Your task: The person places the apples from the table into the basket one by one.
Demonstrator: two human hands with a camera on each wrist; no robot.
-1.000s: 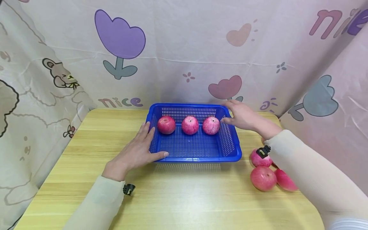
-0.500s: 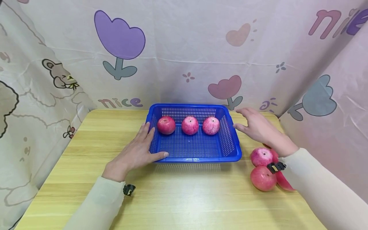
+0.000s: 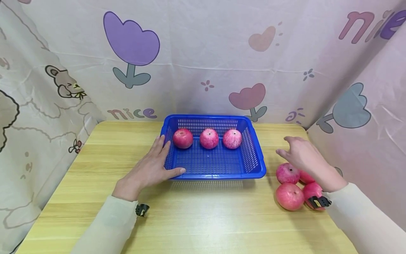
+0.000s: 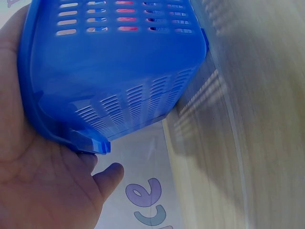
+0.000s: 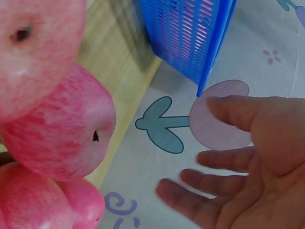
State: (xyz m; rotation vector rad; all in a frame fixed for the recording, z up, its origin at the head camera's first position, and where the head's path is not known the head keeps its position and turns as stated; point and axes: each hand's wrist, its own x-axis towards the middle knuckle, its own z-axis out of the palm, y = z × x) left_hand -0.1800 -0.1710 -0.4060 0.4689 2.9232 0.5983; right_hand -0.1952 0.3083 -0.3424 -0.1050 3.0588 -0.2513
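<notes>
A blue perforated plastic basket (image 3: 209, 176) stands on the wooden table, with three apples lined up along its back: a left apple (image 3: 183, 138), a middle apple (image 3: 209, 138) and a right apple (image 3: 232, 139). My left hand (image 3: 147, 169) rests on the basket's left side, thumb over the front rim corner. In the left wrist view the palm (image 4: 43, 186) lies against the rim. My right hand (image 3: 301, 155) is in the air over the loose apples (image 3: 290, 196) at the table's right, fingers spread and holding nothing, as the right wrist view shows.
Several loose apples sit bunched beyond the basket's right side. The wooden table (image 3: 203, 218) ends at a printed cloth (image 3: 190, 53) that hangs behind and on both sides. Black wrist cameras sit on both sleeves.
My right hand has left the basket's right rim and moved right and toward me, over the loose apples. The left hand and the basket have stayed in place.
</notes>
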